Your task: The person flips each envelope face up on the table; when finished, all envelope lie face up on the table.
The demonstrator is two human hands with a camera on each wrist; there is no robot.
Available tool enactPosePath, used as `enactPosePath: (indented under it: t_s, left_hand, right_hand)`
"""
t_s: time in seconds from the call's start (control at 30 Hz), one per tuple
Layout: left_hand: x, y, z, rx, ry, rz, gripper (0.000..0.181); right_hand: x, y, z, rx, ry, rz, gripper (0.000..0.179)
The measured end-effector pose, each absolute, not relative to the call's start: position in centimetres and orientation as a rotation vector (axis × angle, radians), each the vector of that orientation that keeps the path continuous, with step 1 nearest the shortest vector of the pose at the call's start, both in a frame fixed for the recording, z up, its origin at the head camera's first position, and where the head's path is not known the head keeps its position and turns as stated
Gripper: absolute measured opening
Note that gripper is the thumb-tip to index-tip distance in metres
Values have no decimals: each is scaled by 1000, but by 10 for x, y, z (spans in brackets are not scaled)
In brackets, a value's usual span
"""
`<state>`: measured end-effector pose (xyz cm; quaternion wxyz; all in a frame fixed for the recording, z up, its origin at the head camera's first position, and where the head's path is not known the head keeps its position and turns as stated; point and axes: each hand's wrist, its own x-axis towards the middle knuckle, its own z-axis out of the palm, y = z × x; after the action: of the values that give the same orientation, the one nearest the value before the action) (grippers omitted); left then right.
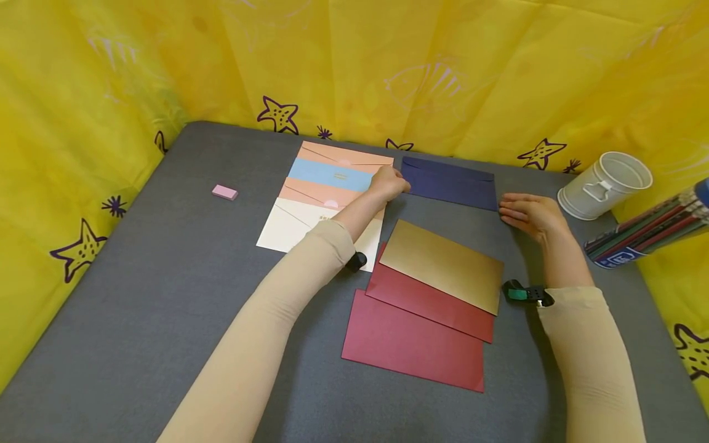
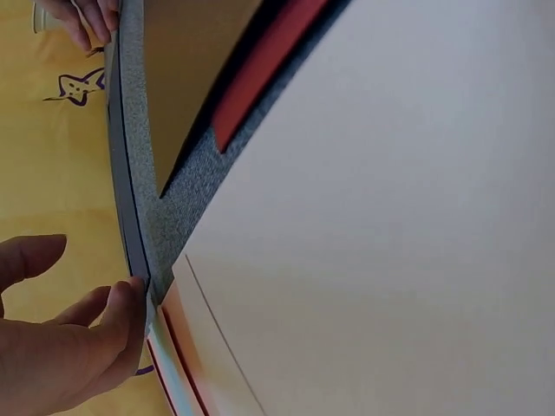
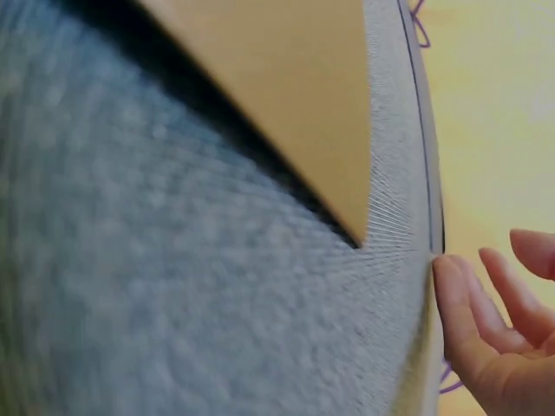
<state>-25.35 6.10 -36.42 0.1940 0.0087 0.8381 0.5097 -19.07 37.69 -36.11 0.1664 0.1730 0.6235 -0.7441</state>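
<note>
Both left hand [image 1: 386, 182] and right hand [image 1: 528, 214] extend relaxed fingers, gripping nothing, to opposite ends of the navy envelope [image 1: 448, 183], seemingly to steady it. It lies flat beyond the gold envelope [image 1: 443, 266], beside the pale stack [image 1: 310, 193], overlapped so every envelope shows.

Room type unclear; desk-like spot: grey table [image 1: 166, 277], envelopes [image 1: 448, 183], pencils [image 1: 659, 224] at right, yellow patterned cloth [image 1: 343, 55] along far side.

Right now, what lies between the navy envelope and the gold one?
Nothing but a bare strip of grey table lies between the navy envelope and the gold one, as the head view shows.
</note>
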Motion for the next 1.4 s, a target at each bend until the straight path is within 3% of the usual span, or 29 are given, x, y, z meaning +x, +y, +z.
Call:
enactPosePath:
  t_s: [0.27,0.53,0.73,1.03,1.4]
  left_hand:
    - [-243,56,-357,374,2358,1262,42]
    - [-229,53,-358,682,2265,923,51]
    - [-225,50,-362,780,2211,808,59]
    - [-227,46,-367,932,2239,605,71]
    - [-223,45,-366,904,2262,532,73]
  right_hand:
    - [-180,383,-353,262,1922,-1962,25]
    - [-166,386,-354,4,2239,-1429,26]
    - [-155,383,-357,-97,2279,-1135,47]
    - [-146,377,-361,-218,2359,-911,46]
    - [-140,375,-368,-381,2416,-830,52]
